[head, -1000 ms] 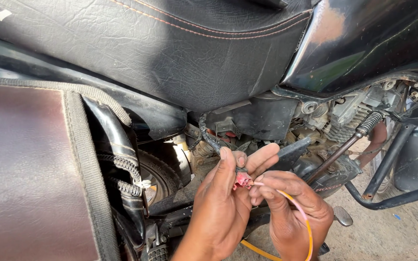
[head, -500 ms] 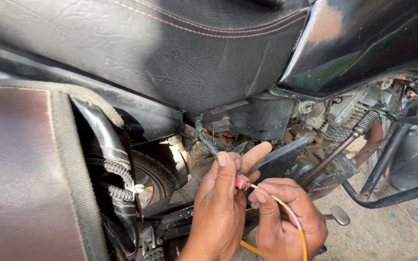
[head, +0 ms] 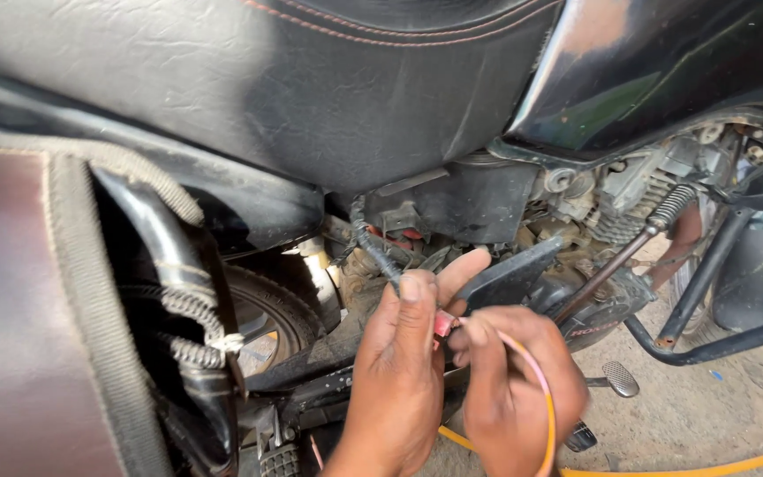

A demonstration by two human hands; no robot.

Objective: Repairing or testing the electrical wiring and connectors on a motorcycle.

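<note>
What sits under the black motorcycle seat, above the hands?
Under the seat: a black side box, a corrugated wire loom and red bits. The left hand and right hand cover the connector's join.

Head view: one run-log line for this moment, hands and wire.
left hand: pinches red connector | right hand: grips pink-yellow wire at connector | place: under motorcycle seat, beside rear wheel

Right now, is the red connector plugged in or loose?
Loose: the red connector is pinched between the left hand and right hand, off the bike.

Black seat (head: pixel 293 79), red connector (head: pixel 444 322), yellow wire (head: pixel 547 415).
</note>
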